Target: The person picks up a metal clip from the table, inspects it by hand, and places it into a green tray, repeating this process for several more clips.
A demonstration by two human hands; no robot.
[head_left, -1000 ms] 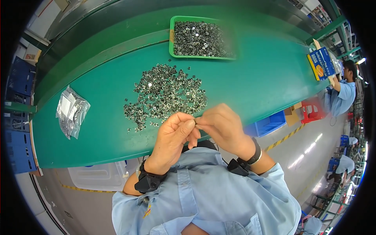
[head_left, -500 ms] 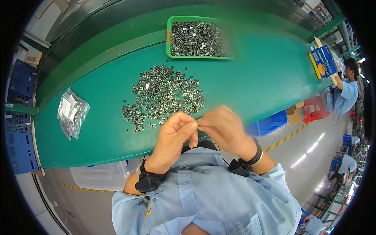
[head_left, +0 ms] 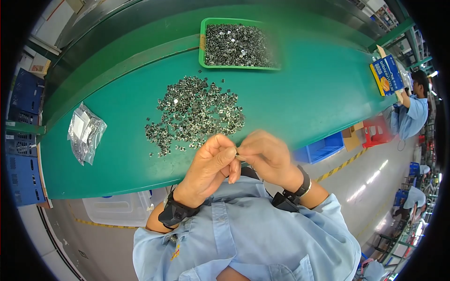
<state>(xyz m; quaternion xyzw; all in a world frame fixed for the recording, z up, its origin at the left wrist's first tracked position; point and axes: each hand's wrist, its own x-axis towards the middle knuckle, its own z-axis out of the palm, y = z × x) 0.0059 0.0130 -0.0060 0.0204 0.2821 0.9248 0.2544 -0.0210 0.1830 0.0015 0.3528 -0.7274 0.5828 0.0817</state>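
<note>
Between left grip (head_left: 210,165) and right grip (head_left: 268,157), a small part (head_left: 237,153) sits pinched by both.

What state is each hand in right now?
Left hand: closed, pinching a tiny part, mostly hidden.
Right hand: closed, pinching at the same tiny part.

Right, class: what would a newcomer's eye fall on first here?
Probably the glittering heap of small metal parts on the green table, with a green tray holding more just beyond it. Nearer the person, the left hand and right hand meet at the fingertips around a tiny piece.
</note>
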